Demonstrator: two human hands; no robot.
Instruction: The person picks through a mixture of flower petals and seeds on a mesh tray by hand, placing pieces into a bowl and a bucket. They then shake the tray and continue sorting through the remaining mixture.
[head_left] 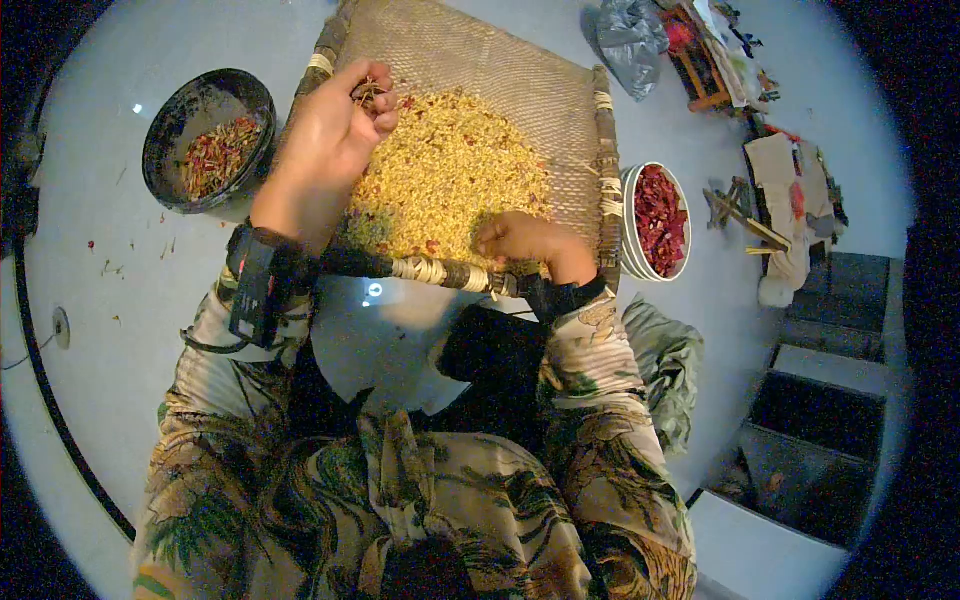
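A broad heap of yellow seeds [440, 170], flecked with red bits, lies on a woven mesh tray [540, 70] framed with wooden poles. Over its left edge my left hand [345, 120] is raised with the palm turned up, fingers curled round a small bunch of dry brown stalks [368, 92]. My right hand [530, 242] is down at the near right edge of the heap. Its fingers are bent together against the seeds, and whatever they pinch is hidden.
A black bowl [160, 155] of red and brown stalks stands left of the tray. At the right is a white bucket [630, 225] of dried red chilli pieces [660, 220]. A grey plastic bag [632, 45] and a dark shelf [830, 390] are farther right. Scraps dot the floor.
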